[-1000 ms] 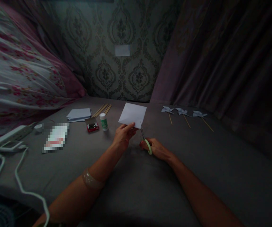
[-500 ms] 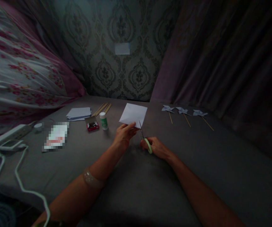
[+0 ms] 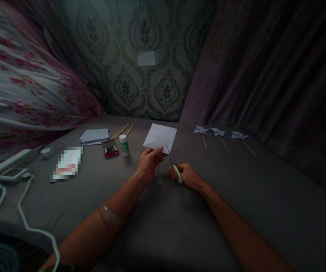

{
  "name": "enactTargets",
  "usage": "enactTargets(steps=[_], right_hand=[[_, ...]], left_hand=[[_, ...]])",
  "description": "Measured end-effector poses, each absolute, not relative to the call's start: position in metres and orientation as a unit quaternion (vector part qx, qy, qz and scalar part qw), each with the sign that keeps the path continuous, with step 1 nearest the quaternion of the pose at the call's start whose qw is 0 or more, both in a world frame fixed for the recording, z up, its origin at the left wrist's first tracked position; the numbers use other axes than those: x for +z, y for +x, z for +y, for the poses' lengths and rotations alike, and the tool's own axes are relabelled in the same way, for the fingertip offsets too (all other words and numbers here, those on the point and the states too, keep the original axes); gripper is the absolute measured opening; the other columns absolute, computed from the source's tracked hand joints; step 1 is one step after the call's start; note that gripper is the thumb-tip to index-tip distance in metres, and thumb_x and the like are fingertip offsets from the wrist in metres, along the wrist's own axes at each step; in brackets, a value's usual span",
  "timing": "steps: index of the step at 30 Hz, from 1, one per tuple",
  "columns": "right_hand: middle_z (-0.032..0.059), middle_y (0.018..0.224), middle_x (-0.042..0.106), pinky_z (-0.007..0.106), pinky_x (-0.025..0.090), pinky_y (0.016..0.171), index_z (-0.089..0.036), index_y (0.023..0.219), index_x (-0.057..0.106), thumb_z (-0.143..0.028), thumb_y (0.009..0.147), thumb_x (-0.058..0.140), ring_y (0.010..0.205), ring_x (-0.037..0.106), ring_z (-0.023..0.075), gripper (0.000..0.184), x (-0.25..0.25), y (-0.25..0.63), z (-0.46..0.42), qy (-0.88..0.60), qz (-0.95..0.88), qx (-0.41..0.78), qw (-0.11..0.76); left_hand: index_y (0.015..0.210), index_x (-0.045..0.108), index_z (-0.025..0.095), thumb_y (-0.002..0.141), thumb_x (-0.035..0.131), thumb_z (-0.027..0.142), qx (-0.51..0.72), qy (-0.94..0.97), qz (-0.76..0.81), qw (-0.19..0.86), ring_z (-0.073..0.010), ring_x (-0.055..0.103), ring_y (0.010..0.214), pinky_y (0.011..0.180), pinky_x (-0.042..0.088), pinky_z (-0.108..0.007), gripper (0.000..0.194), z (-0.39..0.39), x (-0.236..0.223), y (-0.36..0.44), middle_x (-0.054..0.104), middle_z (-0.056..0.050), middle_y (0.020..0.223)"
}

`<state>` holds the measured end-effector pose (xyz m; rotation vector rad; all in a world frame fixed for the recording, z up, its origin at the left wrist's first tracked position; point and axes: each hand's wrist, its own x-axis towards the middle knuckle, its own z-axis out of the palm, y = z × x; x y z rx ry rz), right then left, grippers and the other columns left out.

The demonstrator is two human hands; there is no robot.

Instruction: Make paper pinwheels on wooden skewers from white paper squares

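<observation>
Right now your left hand (image 3: 146, 163) pinches the paper (image 3: 159, 136) by its near edge, thumb on top, above the gray cloth (image 3: 157, 223) and right of the bottle (image 3: 124, 145), while your right hand (image 3: 190, 176) is curled around the handle of the scissors (image 3: 178, 173), their tip overlapping the paper.

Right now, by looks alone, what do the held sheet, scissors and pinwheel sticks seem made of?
Held sheet: seemingly paper, matte white, thin with straight edges.
Scissor blades: probably metal, slim and dull grey.
Scissor handle: likely plastic, pale yellow-green and smooth-looking.
Pinwheel sticks: wood or bamboo, judging by the straight, tan lengths; too small to tell which.
</observation>
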<state>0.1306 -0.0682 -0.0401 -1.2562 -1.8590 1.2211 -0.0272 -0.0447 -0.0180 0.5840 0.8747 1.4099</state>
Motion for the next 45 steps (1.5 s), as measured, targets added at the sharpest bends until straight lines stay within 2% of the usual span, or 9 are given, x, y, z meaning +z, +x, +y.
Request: enactTargets(steps=[9,14,31,45], right_hand=[[-0.0006,0.054,0.054,0.025,0.037,0.053,-0.016,0.055,0.056,-0.065,0.069,0.061,0.051,0.046,0.0104,0.051,-0.0358,0.1288,-0.0701,-0.487,-0.682,0.457,0.297],[-0.0008,0.052,0.053,0.025,0.037,0.053,-0.016,0.053,0.056,-0.067,0.066,0.063,0.051,0.046,0.0103,0.053,-0.0363,0.1287,-0.0695,-0.498,-0.673,0.456,0.301],[-0.0027,0.05,0.051,0.024,0.035,0.052,-0.016,0.054,0.058,-0.062,0.069,0.065,0.049,0.043,0.009,0.049,-0.0437,0.1311,-0.066,-0.502,-0.679,0.428,0.321],[-0.0018,0.05,0.051,0.025,0.035,0.052,-0.017,0.052,0.055,-0.064,0.066,0.065,0.049,0.043,0.0097,0.05,-0.0396,0.1288,-0.0678,-0.523,-0.668,0.427,0.313]], left_hand=[[0.062,0.057,0.016,0.043,0.087,0.024,0.624,0.256,0.388,0.628,-0.0147,0.064,0.065,0.062,0.041,-0.025,0.037,-0.0439,-0.0168,-0.027,0.067,-0.001,0.067],[0.061,0.059,0.016,0.04,0.088,0.028,0.628,0.261,0.412,0.606,-0.0116,0.059,0.064,0.062,0.037,-0.024,0.038,-0.044,-0.017,-0.0279,0.064,0.0,0.065],[0.062,0.062,0.018,0.044,0.087,0.03,0.635,0.283,0.412,0.589,-0.0108,0.054,0.065,0.065,0.034,-0.025,0.033,-0.0434,-0.0191,-0.0282,0.061,0.002,0.066],[0.061,0.062,0.018,0.048,0.085,0.03,0.635,0.294,0.416,0.581,-0.0112,0.052,0.065,0.065,0.035,-0.025,0.029,-0.043,-0.0214,-0.0279,0.061,0.001,0.067]])
